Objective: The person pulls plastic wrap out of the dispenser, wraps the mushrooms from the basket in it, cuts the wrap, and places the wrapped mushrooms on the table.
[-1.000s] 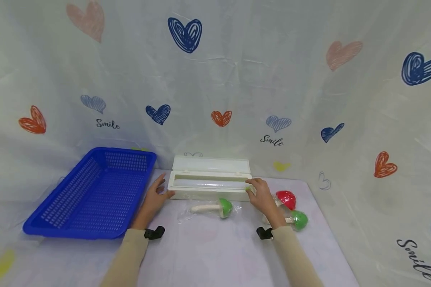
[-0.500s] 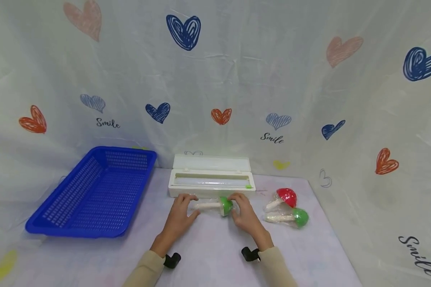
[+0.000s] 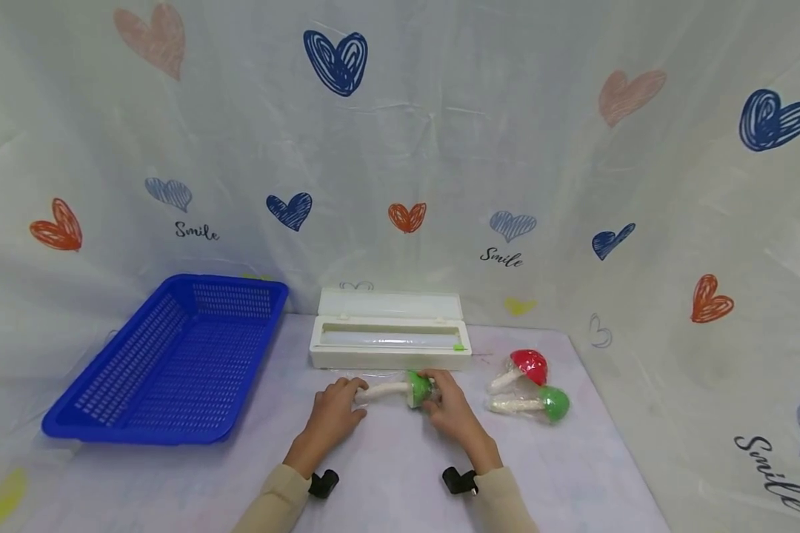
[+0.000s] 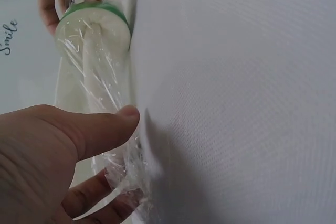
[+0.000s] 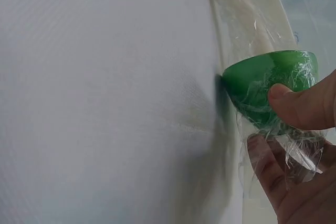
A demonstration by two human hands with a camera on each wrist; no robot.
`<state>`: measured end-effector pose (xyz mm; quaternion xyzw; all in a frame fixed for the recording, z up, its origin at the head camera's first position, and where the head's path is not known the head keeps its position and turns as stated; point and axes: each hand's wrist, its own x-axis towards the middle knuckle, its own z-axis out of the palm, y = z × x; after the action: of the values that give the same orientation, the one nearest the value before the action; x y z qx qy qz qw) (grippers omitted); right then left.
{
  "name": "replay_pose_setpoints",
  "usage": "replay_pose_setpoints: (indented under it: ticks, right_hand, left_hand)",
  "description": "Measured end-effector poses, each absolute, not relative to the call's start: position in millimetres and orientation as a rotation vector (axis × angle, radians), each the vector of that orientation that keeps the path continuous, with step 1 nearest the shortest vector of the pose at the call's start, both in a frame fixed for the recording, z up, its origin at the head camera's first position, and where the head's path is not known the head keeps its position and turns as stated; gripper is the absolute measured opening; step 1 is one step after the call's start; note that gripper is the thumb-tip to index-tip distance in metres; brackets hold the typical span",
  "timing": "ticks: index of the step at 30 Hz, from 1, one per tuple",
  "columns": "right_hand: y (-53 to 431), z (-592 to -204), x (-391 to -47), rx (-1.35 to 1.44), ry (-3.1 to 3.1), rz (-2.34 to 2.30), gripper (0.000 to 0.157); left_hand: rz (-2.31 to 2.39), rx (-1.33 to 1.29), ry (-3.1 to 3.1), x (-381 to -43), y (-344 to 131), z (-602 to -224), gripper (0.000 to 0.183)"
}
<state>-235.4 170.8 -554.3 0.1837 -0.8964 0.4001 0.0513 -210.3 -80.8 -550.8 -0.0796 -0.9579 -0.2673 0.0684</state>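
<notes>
A toy mushroom [image 3: 390, 390] with a green cap and pale stem lies loosely wrapped in clear film on the table, in front of the white box. At the stem end, my left hand [image 3: 333, 414] grips film and stem between thumb and fingers. My right hand [image 3: 453, 411] holds the cap end. In the right wrist view its thumb presses the green cap [image 5: 262, 77], and the fingers gather the film [image 5: 299, 156] beyond it. The left wrist view shows crinkled film [image 4: 128, 174] between the left thumb and fingers.
Behind stands a white film dispenser [image 3: 390, 359], lid raised, with a roll inside and a green slider. A blue basket [image 3: 136, 433] sits at left. Two more film-wrapped toy mushrooms, one with a red cap [image 3: 530, 366] and one with a green cap [image 3: 555, 404], lie at right.
Both hands have left the dispenser's ends and come forward to the green-capped mushroom. In the last half second their fingers have closed onto its two ends, and it has shifted slightly.
</notes>
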Motion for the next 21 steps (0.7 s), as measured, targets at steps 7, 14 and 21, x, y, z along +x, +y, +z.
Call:
replay_pose_setpoints:
  ticks: [7,14,21]
  right_hand:
    - [178.1,-550.2,-223.7,0.561,-2.739,1.192,0.056]
    - [180.6,-552.0,-215.9,0.584,-2.704,1.194,0.057]
    - [179.8,-550.0,-207.1,0.581,-2.717,1.208,0.058]
  left_hand:
    - [-0.790,-0.284,-2.951,-202.7,-78.9,-547.7,0.036]
    - [-0.789,-0.342,-2.951,-197.6,-80.2,-546.4,0.024]
    - [-0.815,-0.356,-3.002,-192.4,-84.4,-540.3,0.023]
